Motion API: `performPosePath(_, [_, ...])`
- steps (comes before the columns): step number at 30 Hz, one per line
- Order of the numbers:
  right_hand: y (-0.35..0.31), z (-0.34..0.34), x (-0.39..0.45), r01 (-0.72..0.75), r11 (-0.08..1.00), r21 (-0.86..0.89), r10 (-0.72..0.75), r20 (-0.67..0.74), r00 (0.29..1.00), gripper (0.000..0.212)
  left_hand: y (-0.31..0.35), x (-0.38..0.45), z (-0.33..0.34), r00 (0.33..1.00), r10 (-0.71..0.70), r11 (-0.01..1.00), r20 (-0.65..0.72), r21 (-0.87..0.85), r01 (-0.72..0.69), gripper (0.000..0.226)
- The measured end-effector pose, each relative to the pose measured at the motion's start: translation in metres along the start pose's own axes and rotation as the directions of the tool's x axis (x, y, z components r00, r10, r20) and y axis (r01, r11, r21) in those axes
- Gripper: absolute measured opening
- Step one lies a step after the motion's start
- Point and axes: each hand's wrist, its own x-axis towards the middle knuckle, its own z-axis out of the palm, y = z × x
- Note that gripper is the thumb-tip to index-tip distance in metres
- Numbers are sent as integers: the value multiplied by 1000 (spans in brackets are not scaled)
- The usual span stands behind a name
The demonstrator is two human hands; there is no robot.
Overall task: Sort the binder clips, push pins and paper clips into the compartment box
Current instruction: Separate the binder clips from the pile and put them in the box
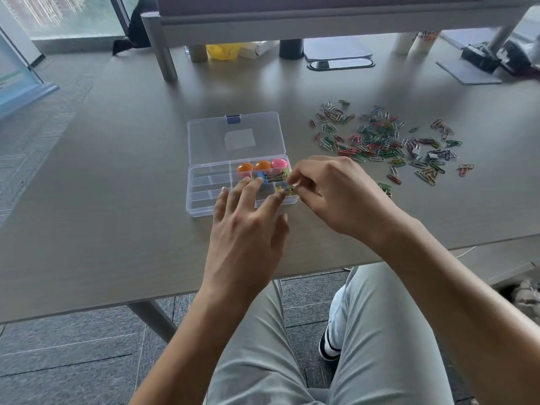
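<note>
A clear compartment box lies open on the table, its lid folded back. Its far right compartments hold two orange push pins and a pink one. A blue binder clip lies just below them. My left hand rests over the box's front right with fingers spread, holding nothing. My right hand pinches a small binder clip over the right edge of the box. A heap of coloured paper clips with a few binder clips lies to the right.
A green binder clip lies just behind my right wrist. A monitor riser's grey leg stands at the back, with cups, a yellow bag and a mouse pad beyond. The table's front edge runs above my knees.
</note>
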Motion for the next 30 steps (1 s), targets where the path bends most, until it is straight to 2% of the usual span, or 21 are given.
performPosePath(11, [-4, 2, -15, -7, 1000, -9, 7, -21, 1000, 15, 0, 1, 0, 1000, -1, 1000, 13, 26, 0, 40])
performPosePath(15, [1, 4, -24, -22, 998, 62, 26, -69, 997, 21, 3, 1, 0, 1000, -8, 1000, 5, 1, 8, 44])
performPosePath(19, [19, -3, -46, -123, 988, 97, 142, -217, 966, 18, 13, 6, -1, 1000, 14, 999, -27, -52, -15, 47])
performPosePath(23, [49, -17, -68, -298, 951, 84, 309, -327, 893, 13, 41, 15, 5, 996, 89, 993, -16, -77, -90, 48])
performPosePath(26, [65, -25, -82, -381, 922, 71, 384, -304, 872, 13, 64, 22, 15, 989, 150, 986, 19, -79, -148, 49])
performPosePath(30, [72, -28, -91, -374, 926, 57, 377, -233, 897, 17, 84, 32, 26, 980, 195, 976, 44, -104, -189, 43])
